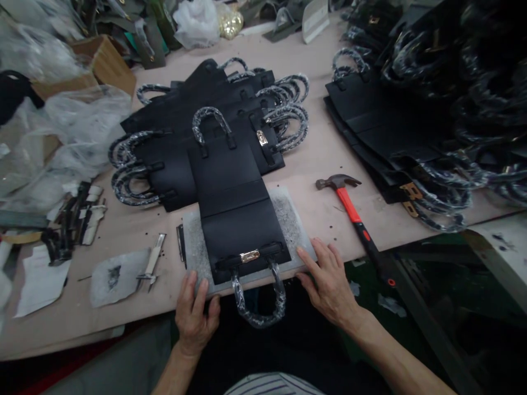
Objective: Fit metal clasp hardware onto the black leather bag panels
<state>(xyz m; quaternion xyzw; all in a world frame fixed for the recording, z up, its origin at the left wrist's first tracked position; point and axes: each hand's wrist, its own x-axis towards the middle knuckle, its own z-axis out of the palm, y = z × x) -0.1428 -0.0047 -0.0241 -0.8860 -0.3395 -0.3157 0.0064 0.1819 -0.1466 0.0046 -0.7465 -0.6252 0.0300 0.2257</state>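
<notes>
A flat black leather bag panel point(236, 208) with wrapped handles at both ends lies on a grey stone slab point(290, 219) at the table's front edge. Its near end carries a gold metal clasp point(249, 255), and the near handle point(259, 307) hangs over the edge. My left hand point(195, 312) rests on the slab's near left corner, fingers flat and apart. My right hand point(327, 280) lies at the slab's near right corner, fingers stretched out, holding nothing.
A red-handled hammer point(354, 211) lies right of the slab. A stack of similar black panels point(197, 126) sits behind, with more piles point(391, 126) at right. A metal punch tool point(152, 263) lies left on grey paper. Plastic bags point(74, 131) and a cardboard box point(105, 63) crowd the far left.
</notes>
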